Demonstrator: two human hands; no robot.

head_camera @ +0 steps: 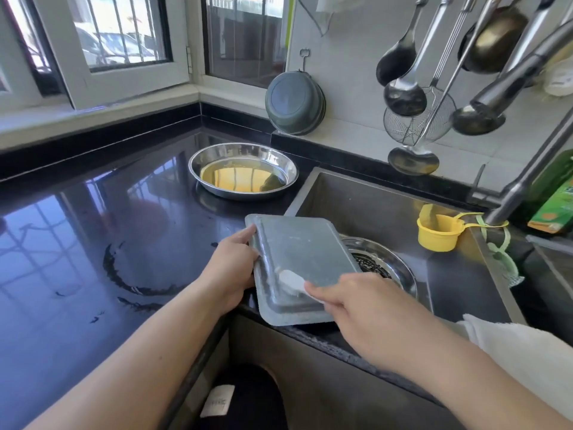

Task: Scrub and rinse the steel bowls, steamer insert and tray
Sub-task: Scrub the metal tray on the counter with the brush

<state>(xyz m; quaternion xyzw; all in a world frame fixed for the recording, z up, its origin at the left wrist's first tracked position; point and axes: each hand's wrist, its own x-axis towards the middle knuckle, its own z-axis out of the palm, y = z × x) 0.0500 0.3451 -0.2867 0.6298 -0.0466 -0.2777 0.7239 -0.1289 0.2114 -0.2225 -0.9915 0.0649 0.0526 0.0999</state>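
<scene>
Black glossy countertop (pixel 93 243) runs left of the sink (pixel 387 206). Reaching forward, the left hand (pixel 231 271) grips the upturned tray (pixel 297 262) by its left edge over the sink's corner. To its right, the right hand (pixel 356 308) pinches a white scrubber (pixel 293 282) against the tray's underside.

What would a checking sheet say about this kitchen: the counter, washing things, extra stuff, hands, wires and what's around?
Surface: black counter, glossy, with wet streaks.
Job's things: tray upside down over the sink edge; steel bowl on the counter; another bowl in the sink.
Clutter: yellow cup, green bottle.
Hands: left hand grips the tray; right hand holds a white scrubber on it.
Cables: nothing seen.
Surroundings: ladles hang on the wall; windows behind.
</scene>
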